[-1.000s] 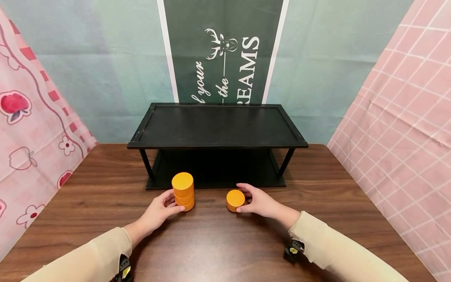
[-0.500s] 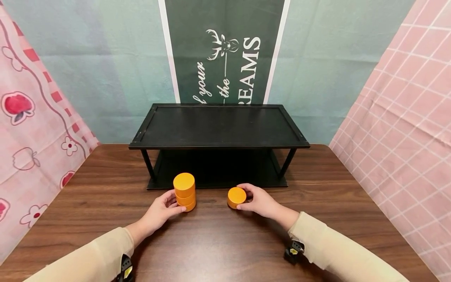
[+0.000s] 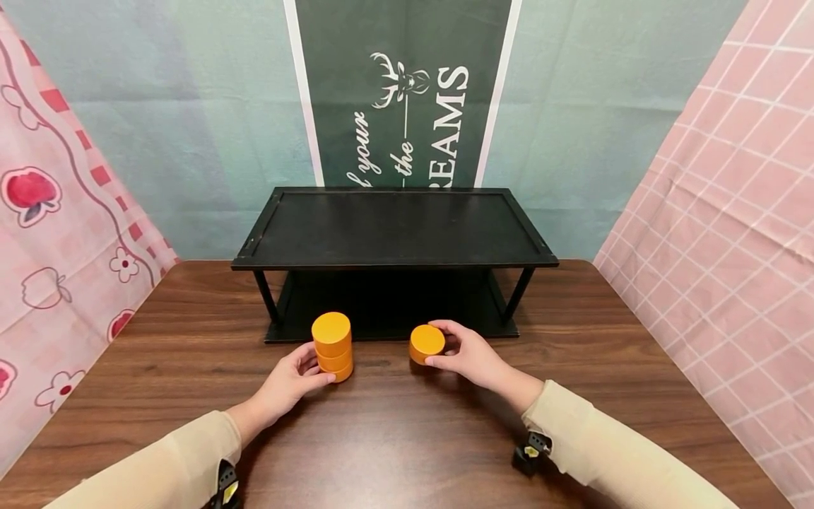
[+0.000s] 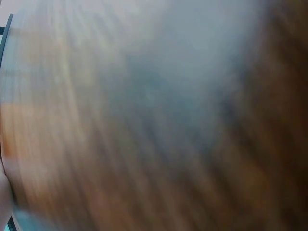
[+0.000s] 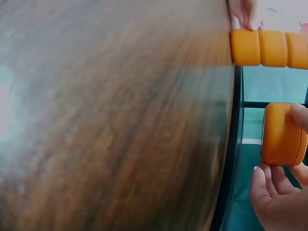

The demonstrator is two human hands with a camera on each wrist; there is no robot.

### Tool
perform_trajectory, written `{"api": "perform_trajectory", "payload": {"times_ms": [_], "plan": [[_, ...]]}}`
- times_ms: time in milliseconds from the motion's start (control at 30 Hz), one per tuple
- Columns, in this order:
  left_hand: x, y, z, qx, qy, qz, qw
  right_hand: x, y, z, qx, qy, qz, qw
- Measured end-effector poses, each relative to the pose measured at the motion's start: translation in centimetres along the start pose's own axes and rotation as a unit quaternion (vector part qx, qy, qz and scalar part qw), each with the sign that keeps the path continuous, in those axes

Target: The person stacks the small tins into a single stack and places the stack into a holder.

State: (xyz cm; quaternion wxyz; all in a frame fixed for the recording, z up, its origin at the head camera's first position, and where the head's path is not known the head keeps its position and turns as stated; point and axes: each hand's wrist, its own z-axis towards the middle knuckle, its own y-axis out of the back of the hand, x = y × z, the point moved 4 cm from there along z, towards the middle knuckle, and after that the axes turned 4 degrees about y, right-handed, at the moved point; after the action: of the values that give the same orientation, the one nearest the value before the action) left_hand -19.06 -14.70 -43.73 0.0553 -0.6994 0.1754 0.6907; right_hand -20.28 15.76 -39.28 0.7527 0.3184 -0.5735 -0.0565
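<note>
The orange disc (image 3: 427, 343) has shifted towards 12 o'clock, lifted off the desk (image 3: 381, 438), top face up, axis roughly upright. The right hand (image 3: 469, 355) has its grip clamped on it, at 3 o'clock from the upright 3-disc stack (image 3: 333, 348), clamped in the left hand (image 3: 286, 378).

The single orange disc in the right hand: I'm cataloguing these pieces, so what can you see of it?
The orange disc is a short, smooth cylinder with a plain top and a fine line on its side. It looks like painted wood or plastic; I can't tell. The right hand holds it between thumb and fingers, top up and roughly level, off the table, near the front of the black rack and apart from the orange stack.
</note>
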Motion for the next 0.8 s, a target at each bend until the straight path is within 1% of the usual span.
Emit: {"api": "perform_trajectory", "payload": {"times_ms": [267,400,533,633,733,800], "plan": [[-0.2,0.0,0.0,0.000,-0.003,0.006,1.0000,0.8,0.9,0.3,-0.027,-0.002,0.023,0.999],[-0.1,0.1,0.0,-0.002,0.004,0.008,1.0000,1.1,1.2,0.3,-0.027,-0.012,0.026,0.999],[0.0,0.0,0.0,-0.001,-0.002,0.006,1.0000,1.6,1.5,0.3,-0.032,-0.021,0.021,0.999],[0.0,0.0,0.1,0.000,-0.006,0.007,1.0000,3.3,1.8,0.1,-0.033,-0.014,0.017,0.999],[0.0,-0.1,0.1,-0.002,-0.002,0.004,1.0000,5.0,2.1,-0.2,-0.029,-0.013,0.010,0.999],[0.1,-0.1,0.1,-0.003,0.000,0.004,1.0000,5.8,2.2,-0.3,-0.029,-0.015,0.008,0.999]]}}
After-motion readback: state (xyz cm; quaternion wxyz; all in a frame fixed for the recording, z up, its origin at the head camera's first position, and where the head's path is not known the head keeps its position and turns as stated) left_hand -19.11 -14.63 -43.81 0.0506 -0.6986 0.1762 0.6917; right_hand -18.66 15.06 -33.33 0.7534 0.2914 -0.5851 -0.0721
